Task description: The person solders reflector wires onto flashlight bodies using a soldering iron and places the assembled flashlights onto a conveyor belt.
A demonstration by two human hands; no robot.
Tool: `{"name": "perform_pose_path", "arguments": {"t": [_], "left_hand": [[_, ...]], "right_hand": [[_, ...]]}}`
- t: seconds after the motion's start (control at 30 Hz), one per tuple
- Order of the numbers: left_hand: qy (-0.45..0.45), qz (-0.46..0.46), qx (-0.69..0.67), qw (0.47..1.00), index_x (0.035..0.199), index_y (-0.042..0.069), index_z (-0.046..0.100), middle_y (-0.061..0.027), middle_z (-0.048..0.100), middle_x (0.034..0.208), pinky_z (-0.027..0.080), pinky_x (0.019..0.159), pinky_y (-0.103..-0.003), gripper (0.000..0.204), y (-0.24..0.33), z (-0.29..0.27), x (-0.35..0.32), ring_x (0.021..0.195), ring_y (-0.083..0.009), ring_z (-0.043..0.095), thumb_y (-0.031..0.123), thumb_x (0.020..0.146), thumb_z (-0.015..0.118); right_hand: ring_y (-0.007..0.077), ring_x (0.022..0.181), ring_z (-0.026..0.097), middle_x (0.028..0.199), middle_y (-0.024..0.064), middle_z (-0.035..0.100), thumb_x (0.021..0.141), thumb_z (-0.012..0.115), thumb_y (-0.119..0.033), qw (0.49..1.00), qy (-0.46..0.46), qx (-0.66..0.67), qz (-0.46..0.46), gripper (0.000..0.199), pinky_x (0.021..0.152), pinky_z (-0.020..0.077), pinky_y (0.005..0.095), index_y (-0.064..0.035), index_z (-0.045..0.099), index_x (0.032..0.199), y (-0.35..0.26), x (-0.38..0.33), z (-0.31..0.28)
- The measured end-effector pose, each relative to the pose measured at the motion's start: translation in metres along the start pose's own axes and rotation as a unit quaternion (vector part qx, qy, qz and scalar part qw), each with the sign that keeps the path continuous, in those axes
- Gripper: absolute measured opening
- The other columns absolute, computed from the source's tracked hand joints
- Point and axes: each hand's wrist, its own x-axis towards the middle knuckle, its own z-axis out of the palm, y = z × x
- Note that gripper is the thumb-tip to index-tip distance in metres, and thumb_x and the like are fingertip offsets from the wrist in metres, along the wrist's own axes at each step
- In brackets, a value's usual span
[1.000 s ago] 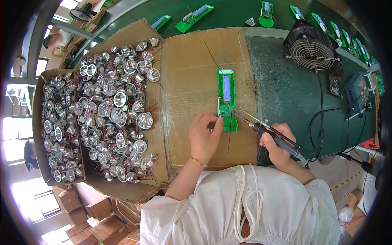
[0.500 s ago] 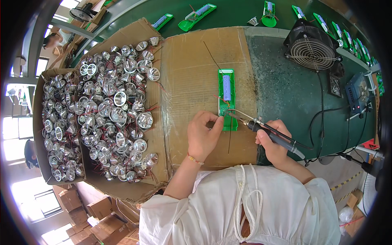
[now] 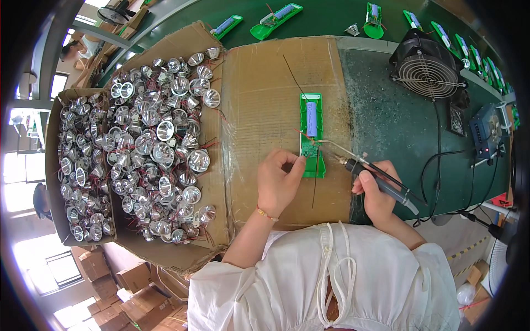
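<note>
A narrow green plastic housing (image 3: 314, 170) lies upright in front of me on flat cardboard. A purple cylindrical battery (image 3: 311, 119) sits in it, with a small green circuit board (image 3: 310, 151) and thin red wires below. My left hand (image 3: 279, 179) is at the housing's left edge beside the board, thumb and forefinger pinched together; what lies between them is hidden. My right hand (image 3: 377, 191) grips a soldering iron (image 3: 381, 186) with a thin curved metal tube alongside it. Its tip points at the board's upper end near the battery. A long thin dark strand (image 3: 294, 74) extends above and below the housing.
On the left, a cardboard box (image 3: 207, 227) holds many silver reflector cups (image 3: 165, 131) with red wires. A black fan (image 3: 428, 74) and a blue soldering station (image 3: 486, 132) stand right, cables trailing. More green housings (image 3: 276, 21) line the far side.
The soldering iron has shifted slightly up and right relative to the housing, its tip now closer to the battery's lower end. My left hand keeps its pinch. The whole view has shifted a little.
</note>
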Motion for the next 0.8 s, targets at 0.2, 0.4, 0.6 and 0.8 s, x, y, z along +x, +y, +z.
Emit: {"name": "perform_pose_path", "arguments": {"t": [0.2,0.4,0.6,0.8], "left_hand": [[0.001,0.01,0.003,1.0,0.069,-0.001,0.059,-0.0099,0.057,0.071,0.043,0.055,-0.029,0.016,-0.004,-0.002,-0.001,0.059,-0.0178,0.055,0.013,0.077,0.062],[-0.011,-0.027,0.001,1.0,0.076,0.0,0.062,-0.0112,0.062,0.068,0.046,0.055,-0.028,0.015,0.009,-0.007,0.002,0.06,-0.0175,0.06,0.015,0.075,0.064],[-0.156,0.109,0.243,0.951,0.069,0.007,0.064,-0.0135,0.058,0.058,0.048,0.053,-0.035,0.019,0.005,-0.007,0.051,0.055,-0.0294,0.058,0.026,0.073,0.061],[-0.009,0.156,0.294,0.943,0.073,0.006,0.064,-0.0152,0.062,0.075,0.048,0.065,-0.04,0.021,0.04,0.054,0.24,0.071,-0.0321,0.06,0.027,0.07,0.062]], "right_hand": [[0.0105,0.054,0.054,0.067,0.0082,0.056,0.082,0.057,-0.006,0.999,-0.004,-0.02,-0.035,0.013,0.049,0.0454,0.0224,-0.0006,0.045,0.085,0.001,0.001,-0.005],[0.0102,0.056,0.053,0.07,0.0076,0.054,0.081,0.058,-0.005,0.997,0.007,-0.034,-0.071,0.014,0.05,0.0451,0.0225,-0.0002,0.045,0.083,0.004,0.009,-0.019],[0.011,0.052,0.052,0.067,0.0085,0.053,0.081,0.056,-0.005,0.991,0.035,-0.082,-0.102,0.014,0.048,0.0438,0.022,-0.0008,0.043,0.08,0.001,0.021,-0.042],[0.0086,0.058,0.055,0.068,0.0054,0.057,0.078,0.062,-0.004,0.996,0.056,-0.054,-0.037,0.014,0.053,0.0454,0.0221,-0.0003,0.049,0.083,0.011,0.025,-0.04]]}}
